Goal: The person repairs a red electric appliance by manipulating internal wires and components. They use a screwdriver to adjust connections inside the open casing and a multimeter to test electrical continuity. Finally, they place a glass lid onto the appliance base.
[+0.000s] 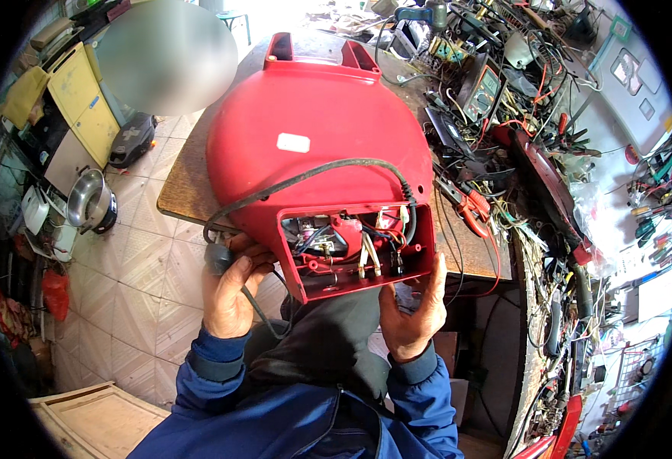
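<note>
Overhanging the near edge of the tabletop (187, 183), the red housing (328, 130) is opened up, its wiring (368, 252) not yet covered; left grip (233, 294) holds a dark plug (217, 258), right grip (416, 317) clasps the housing's lower corner.

Head view: one wide fisheye, worn on the head, looking steeply down and forward.
The left of two side-by-side cameras looks from above the wearer's blue jacket (275, 424), whose sleeves rise from the lower edge, and faces out over the bench (187, 174). The red housing (340, 126) fills the upper middle at close range, its opened box end toward the wearer; the tiled floor (133, 256) lies farther below on the left, and a heap of tools and parts (496, 96) spreads along the right. Edges bow near the round black rim.
</note>
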### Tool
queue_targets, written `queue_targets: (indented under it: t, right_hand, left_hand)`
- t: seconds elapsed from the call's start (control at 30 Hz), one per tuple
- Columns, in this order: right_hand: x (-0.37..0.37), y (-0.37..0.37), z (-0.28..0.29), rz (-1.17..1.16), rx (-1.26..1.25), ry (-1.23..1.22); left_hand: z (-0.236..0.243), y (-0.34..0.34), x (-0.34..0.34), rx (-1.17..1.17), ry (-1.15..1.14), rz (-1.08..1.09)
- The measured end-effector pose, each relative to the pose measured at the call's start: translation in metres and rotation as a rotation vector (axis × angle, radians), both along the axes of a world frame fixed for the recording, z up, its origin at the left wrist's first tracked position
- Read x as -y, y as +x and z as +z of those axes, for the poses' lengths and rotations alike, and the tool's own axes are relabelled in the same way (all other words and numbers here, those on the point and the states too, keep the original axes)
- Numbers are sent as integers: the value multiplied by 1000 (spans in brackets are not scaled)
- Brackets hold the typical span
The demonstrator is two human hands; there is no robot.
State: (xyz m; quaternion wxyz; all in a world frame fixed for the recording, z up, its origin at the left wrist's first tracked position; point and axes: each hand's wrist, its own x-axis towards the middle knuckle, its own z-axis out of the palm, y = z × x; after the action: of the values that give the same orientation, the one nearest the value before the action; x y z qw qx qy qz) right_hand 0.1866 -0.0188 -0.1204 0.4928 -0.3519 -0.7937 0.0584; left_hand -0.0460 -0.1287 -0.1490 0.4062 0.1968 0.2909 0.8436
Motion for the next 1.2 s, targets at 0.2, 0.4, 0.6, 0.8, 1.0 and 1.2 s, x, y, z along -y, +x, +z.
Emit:
queue_targets:
  t: [0.2, 0.4, 0.6, 0.8, 1.0, 1.2]
  right_hand:
    - [2, -1, -1, -5, -9, -46]
    - [3, -1, -1, -11, 4, -35]
    - [2, -1, -1, -11, 7, -11]
    - [1, -1, -3, 5, -21, -12]
    - [2, -1, -2, -4, -5, -20]
    - [1, -2, -3, -23, 1, 1]
  left_hand:
    - [-3, -1, 0, 15, 3, -4]
    - [-6, -2, 1, 2, -3, -2]
    - [-6, -2, 1, -9, -10, -5]
    - [-3, -1, 0, -22, -5, -1]
    - [-6, -2, 1, -12, 0, -6]
    - [-1, -1, 1, -16, 6, -14]
